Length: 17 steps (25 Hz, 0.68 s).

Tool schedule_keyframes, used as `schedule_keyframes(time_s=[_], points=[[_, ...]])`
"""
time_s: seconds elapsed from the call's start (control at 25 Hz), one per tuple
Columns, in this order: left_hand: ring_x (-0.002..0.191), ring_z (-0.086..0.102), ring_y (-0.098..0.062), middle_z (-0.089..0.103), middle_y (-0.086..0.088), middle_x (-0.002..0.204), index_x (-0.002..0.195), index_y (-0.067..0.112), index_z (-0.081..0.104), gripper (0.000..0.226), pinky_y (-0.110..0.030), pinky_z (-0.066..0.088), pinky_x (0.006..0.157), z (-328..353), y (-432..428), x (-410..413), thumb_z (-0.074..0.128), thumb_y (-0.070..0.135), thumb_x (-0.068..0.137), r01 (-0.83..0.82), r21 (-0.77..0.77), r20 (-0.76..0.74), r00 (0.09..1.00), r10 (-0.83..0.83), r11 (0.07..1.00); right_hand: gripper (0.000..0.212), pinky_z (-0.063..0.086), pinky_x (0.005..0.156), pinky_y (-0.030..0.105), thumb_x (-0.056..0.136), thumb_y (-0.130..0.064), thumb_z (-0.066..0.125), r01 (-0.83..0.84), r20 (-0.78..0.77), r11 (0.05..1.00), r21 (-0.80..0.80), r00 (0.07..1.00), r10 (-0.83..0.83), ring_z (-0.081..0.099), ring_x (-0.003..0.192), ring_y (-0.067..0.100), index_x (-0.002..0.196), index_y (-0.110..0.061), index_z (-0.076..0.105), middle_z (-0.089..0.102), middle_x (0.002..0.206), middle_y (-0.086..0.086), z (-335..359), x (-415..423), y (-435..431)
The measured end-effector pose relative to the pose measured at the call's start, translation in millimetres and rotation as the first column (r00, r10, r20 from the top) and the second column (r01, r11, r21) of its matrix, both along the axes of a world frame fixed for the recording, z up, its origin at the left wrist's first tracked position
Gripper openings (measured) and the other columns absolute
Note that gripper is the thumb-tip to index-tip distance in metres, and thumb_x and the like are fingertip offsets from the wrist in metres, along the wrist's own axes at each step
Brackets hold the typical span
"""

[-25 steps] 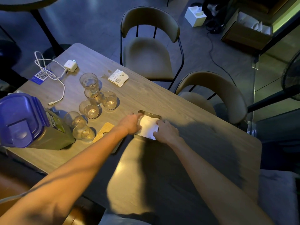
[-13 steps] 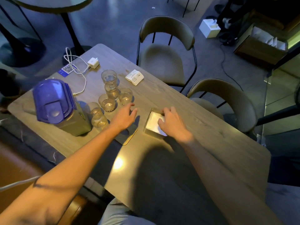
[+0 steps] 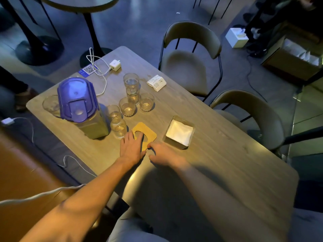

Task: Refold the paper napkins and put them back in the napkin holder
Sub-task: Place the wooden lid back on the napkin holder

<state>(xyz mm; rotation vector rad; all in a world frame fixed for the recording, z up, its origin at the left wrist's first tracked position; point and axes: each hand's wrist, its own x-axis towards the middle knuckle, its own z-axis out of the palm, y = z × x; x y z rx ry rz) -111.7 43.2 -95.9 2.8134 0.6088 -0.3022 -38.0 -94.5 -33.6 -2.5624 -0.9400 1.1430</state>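
A clear square napkin holder (image 3: 181,144) stands on the wooden table (image 3: 218,163), with white folded napkins (image 3: 179,131) stacked inside and nothing covering them. To its left a tan cork lid (image 3: 148,132) with an oval cut-out lies flat on the table. My left hand (image 3: 132,147) rests on the lid's near-left part with straight fingers, one reaching over the cut-out. My right hand (image 3: 162,153) sits just in front of the holder, fingers curled, and its thumb and forefinger pinch the lid's near corner.
Several drinking glasses (image 3: 128,107) cluster left of the lid beside a jug with a purple lid (image 3: 76,98). A charger with a white cable (image 3: 115,65), a QR sticker (image 3: 88,70) and a folded slip (image 3: 156,82) lie farther back. Two chairs (image 3: 188,67) stand along the far edge.
Both hands have left the napkin holder. The left moved onto the cork lid and the right drew back to the lid's near corner. The view shifted, so the table appears lower in frame.
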Motion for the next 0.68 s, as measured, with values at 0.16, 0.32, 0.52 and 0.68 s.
schedule_keyframes(time_s=[0.16,0.32,0.52,0.68], points=[[0.134,0.032,-0.038,0.038,-0.017,0.134,0.117,0.028,0.058,0.047,-0.042,0.037,0.104,-7,6,2,0.072,0.054,0.080,0.041,-0.034,-0.010,0.999,-0.042,0.999,0.055,0.048,0.105,0.045,0.088,-0.029,0.055,-0.009,0.031,0.999,-0.035,0.999,0.010,0.056,0.126,0.030,0.143,-0.024,0.051,0.057,0.139,0.009,-12,3,-2],[0.141,0.023,-0.038,0.034,-0.018,0.144,0.103,0.032,0.062,0.035,-0.045,0.032,0.107,-7,4,-2,0.071,0.055,0.079,0.080,-0.019,-0.053,0.995,-0.081,0.997,0.056,0.049,0.104,0.045,0.088,-0.031,0.054,0.012,0.021,0.999,-0.046,1.000,-0.011,0.057,0.122,0.031,0.143,-0.026,0.048,0.055,0.136,0.010,-14,7,2],[0.115,0.038,-0.030,0.037,-0.003,0.111,0.083,0.027,0.054,0.046,-0.039,0.037,0.087,1,2,-14,0.063,0.064,0.057,0.073,-0.152,0.008,0.997,-0.073,0.986,0.057,0.045,0.108,0.046,0.091,-0.032,0.057,0.020,0.002,0.998,-0.053,1.000,-0.020,0.054,0.127,0.031,0.147,-0.025,0.046,0.049,0.139,0.010,-13,3,2],[0.106,0.039,-0.024,0.038,-0.003,0.106,0.091,0.023,0.046,0.062,-0.036,0.042,0.084,24,7,0,0.072,0.067,0.056,0.086,-0.322,0.206,0.978,-0.020,0.943,0.046,0.048,0.102,0.047,0.098,-0.034,0.053,0.052,0.072,0.996,0.075,0.996,-0.057,0.057,0.120,0.030,0.142,-0.022,0.050,0.045,0.139,0.008,9,9,-2]])
